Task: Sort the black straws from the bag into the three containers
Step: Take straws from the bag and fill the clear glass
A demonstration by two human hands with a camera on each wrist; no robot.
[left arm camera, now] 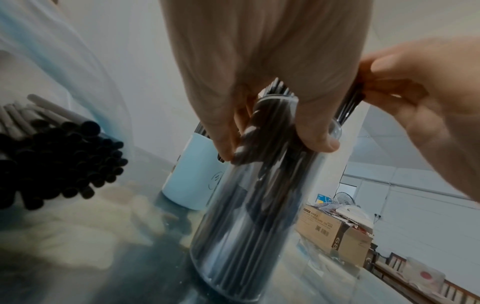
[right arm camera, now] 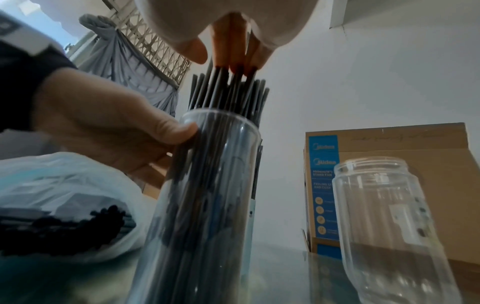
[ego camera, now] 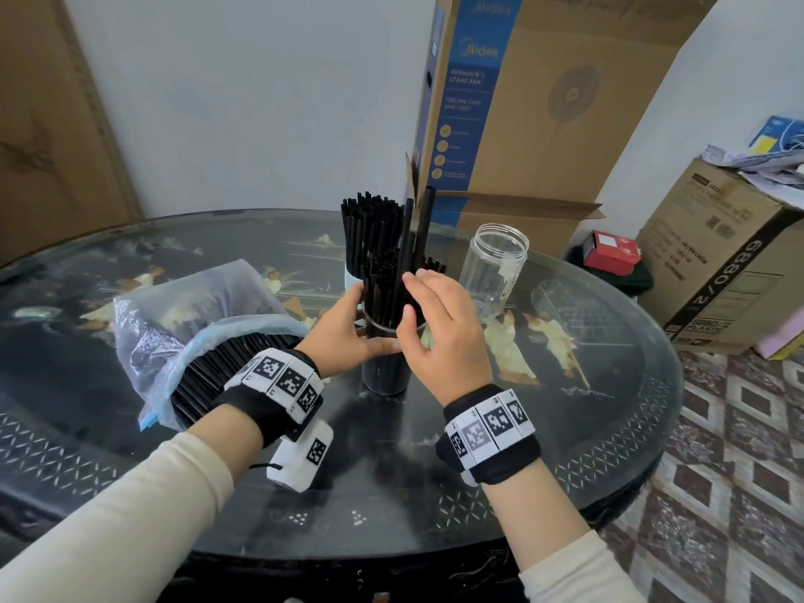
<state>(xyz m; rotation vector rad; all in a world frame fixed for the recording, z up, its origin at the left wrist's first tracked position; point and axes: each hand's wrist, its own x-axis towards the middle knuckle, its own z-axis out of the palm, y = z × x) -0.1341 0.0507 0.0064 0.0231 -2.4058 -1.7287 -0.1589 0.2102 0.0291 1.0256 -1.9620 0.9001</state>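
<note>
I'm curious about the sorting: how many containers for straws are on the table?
3. A clear tube full of straws, gripped by the left hand; a pale blue cup of straws right behind it; an empty clear jar to the right. None seem hidden.

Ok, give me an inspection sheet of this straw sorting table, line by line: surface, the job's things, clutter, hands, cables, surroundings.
Surface: dark glass-topped table with inlaid pattern.
Job's things: plastic bag lying on its side, black straws still in it; tall clear container packed with straws; pale blue container behind it, also holding straws; clear jar with no straws.
Clutter: nothing seen on the table.
Hands: left hand grips the tall clear container near its rim; right hand holds a few straws upright over it.
Cables: nothing seen.
Surroundings: fan carton, cardboard box, red box, patterned floor.
</note>
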